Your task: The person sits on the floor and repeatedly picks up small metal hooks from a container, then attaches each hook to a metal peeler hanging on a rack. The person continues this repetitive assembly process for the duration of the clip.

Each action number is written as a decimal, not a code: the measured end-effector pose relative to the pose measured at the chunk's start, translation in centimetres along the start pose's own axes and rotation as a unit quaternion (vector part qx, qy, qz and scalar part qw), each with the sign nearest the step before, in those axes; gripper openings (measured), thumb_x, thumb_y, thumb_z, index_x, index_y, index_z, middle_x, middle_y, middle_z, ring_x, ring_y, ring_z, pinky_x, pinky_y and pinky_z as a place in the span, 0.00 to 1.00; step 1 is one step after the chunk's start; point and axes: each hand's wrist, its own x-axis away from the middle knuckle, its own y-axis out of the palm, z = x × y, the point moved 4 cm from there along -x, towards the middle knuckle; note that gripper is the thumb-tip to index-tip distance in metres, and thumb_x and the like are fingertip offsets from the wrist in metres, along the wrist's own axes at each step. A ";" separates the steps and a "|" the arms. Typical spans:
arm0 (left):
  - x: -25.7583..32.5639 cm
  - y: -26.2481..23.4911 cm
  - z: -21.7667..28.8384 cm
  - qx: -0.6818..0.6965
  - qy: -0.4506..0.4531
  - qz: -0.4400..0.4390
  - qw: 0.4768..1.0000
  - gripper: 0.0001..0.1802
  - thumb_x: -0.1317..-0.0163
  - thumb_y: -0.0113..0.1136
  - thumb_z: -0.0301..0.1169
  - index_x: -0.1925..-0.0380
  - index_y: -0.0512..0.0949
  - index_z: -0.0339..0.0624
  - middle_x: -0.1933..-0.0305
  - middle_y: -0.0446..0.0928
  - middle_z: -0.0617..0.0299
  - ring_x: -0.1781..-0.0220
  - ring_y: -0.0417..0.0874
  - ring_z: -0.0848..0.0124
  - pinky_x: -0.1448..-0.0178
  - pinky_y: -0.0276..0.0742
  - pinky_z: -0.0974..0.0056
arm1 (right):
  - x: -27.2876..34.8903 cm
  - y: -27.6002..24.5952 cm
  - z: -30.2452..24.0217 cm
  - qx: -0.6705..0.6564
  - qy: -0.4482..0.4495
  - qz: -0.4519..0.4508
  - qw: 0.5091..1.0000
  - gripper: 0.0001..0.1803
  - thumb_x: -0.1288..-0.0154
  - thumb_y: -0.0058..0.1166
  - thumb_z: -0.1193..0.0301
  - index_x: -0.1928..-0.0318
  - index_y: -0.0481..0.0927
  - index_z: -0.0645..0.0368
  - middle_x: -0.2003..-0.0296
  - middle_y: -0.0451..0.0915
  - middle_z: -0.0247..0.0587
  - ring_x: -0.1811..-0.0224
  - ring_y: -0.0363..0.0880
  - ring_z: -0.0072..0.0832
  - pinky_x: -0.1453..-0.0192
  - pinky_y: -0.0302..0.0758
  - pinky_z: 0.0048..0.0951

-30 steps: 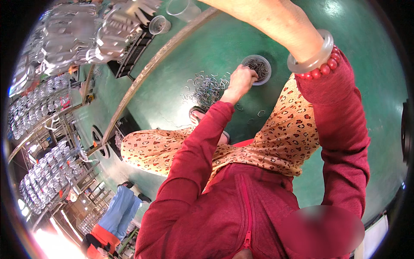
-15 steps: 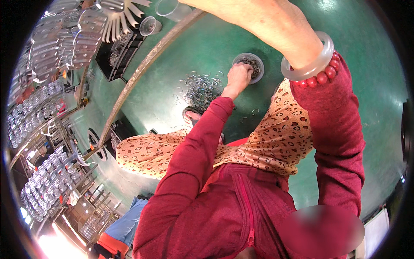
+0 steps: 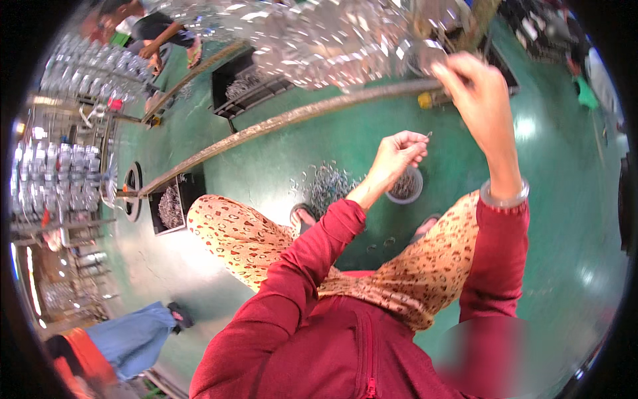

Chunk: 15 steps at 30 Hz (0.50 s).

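My left hand [image 3: 401, 156] is in the middle, thumb and fingertips closed on a small curved metal hook [image 3: 429, 134]. Just below it, a round pale tub [image 3: 413, 193] on the floor holds many similar hooks. Higher and to the right, my right hand [image 3: 480, 100] is raised with fingers curled at the end of a hanging row of shiny, silvery curved pieces [image 3: 339, 46]. Whatever lies between its fingertips is blurred. A loose pile of metal hooks [image 3: 325, 186] lies on the floor left of the tub.
A long worn bar [image 3: 286, 121] crosses in front of me, beneath the hanging pieces. Black crates [image 3: 249, 100] with small metal parts stand beyond it, and another crate [image 3: 169, 207] is at left. Another person [image 3: 156, 33] works at the far left. Blue cloth [image 3: 136, 336] hangs lower left.
My left hand has risen out of the tub with a hook. My right hand, out of frame before, now shows by the hanging pieces. The whole view has shifted.
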 end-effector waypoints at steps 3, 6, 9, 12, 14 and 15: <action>0.2 2.4 4.6 0.160 0.050 -0.015 0.986 0.09 0.37 0.57 0.27 0.59 0.77 0.36 0.69 0.78 0.65 0.72 0.76 0.81 0.67 0.75 0.76 | 1.4 -0.8 0.0 -0.020 0.102 -0.022 0.994 0.09 0.43 0.59 0.72 0.69 0.80 0.68 0.80 0.74 0.40 0.80 0.68 0.21 0.75 0.65 0.26; 0.5 4.6 7.8 0.259 0.068 -0.039 0.963 0.10 0.37 0.57 0.27 0.58 0.76 0.35 0.69 0.78 0.65 0.72 0.76 0.81 0.66 0.77 0.77 | 2.6 -1.7 -0.4 -0.058 0.168 -0.014 0.984 0.08 0.43 0.61 0.72 0.68 0.82 0.66 0.80 0.76 0.34 0.79 0.69 0.15 0.75 0.65 0.21; 0.9 5.7 9.5 0.244 0.100 -0.039 0.964 0.09 0.38 0.57 0.27 0.59 0.77 0.34 0.69 0.78 0.64 0.73 0.76 0.81 0.66 0.76 0.76 | 2.9 -2.6 -1.1 -0.027 0.175 -0.008 0.984 0.09 0.43 0.60 0.71 0.68 0.82 0.66 0.80 0.76 0.35 0.80 0.71 0.16 0.76 0.67 0.22; 2.1 6.4 11.4 0.134 0.150 -0.024 0.979 0.09 0.38 0.58 0.27 0.61 0.78 0.34 0.68 0.79 0.63 0.73 0.75 0.80 0.66 0.73 0.75 | 2.8 -3.5 -1.4 0.029 0.164 -0.019 0.986 0.09 0.42 0.60 0.71 0.67 0.82 0.66 0.80 0.76 0.36 0.80 0.71 0.16 0.75 0.67 0.23; 2.1 6.4 11.4 0.106 0.165 -0.015 0.981 0.09 0.39 0.58 0.28 0.61 0.79 0.34 0.68 0.79 0.62 0.72 0.75 0.80 0.66 0.72 0.74 | 2.9 -3.9 -1.5 0.016 0.175 -0.025 0.984 0.10 0.42 0.60 0.70 0.66 0.81 0.66 0.79 0.76 0.36 0.80 0.72 0.18 0.75 0.67 0.23; 2.1 6.3 11.5 0.087 0.171 -0.007 0.981 0.09 0.39 0.59 0.28 0.60 0.79 0.34 0.68 0.79 0.63 0.72 0.75 0.80 0.65 0.72 0.74 | 2.9 -3.9 -1.5 0.016 0.177 -0.028 0.984 0.10 0.42 0.60 0.70 0.66 0.81 0.66 0.79 0.76 0.37 0.80 0.72 0.18 0.75 0.67 0.23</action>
